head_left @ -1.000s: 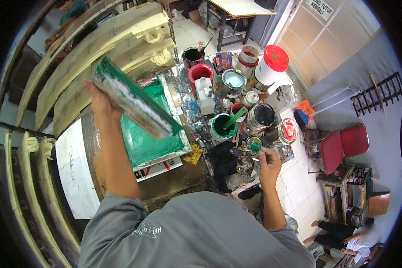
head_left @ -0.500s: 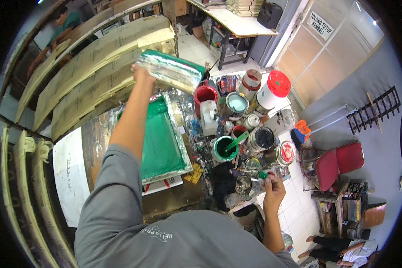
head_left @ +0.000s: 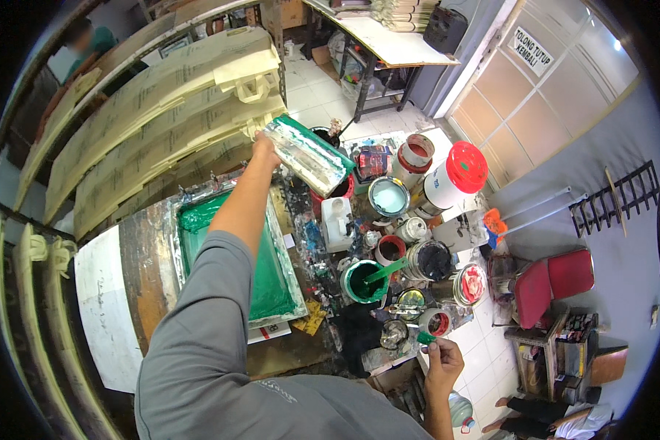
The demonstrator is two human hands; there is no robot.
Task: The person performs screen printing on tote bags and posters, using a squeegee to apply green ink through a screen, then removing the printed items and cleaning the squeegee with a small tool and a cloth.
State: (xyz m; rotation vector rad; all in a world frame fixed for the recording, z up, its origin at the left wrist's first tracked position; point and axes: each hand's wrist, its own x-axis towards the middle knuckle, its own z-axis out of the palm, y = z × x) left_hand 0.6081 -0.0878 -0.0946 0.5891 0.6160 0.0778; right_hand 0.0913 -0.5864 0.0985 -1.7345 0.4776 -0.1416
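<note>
My left hand (head_left: 265, 150) is closed on one end of a wide squeegee (head_left: 308, 155) smeared with green and white ink. It is held tilted in the air, its far end above a red bucket (head_left: 328, 192). Below my left forearm lies a screen-printing frame (head_left: 298, 293) with green ink (head_left: 275, 293) spread over its mesh. At the right, my right hand (head_left: 443, 363) pinches a small green-smeared piece (head_left: 425, 338), perhaps a scraper, beside the ink cans. Nearby stands a pot of green ink (head_left: 361, 287) with a green stirring stick (head_left: 386, 270) in it.
Several ink cans crowd the table's right side, with a white jug (head_left: 337, 222) and a red-lidded white tub (head_left: 455, 180). Racks of pale bags (head_left: 169, 110) stand at left. A red chair (head_left: 535, 293) and a seated person's legs (head_left: 528, 411) are at right.
My left hand has carried the squeegee rightward, so it now partly covers the red bucket. The whole view has shifted slightly. My right hand keeps its pinch on the small green piece.
</note>
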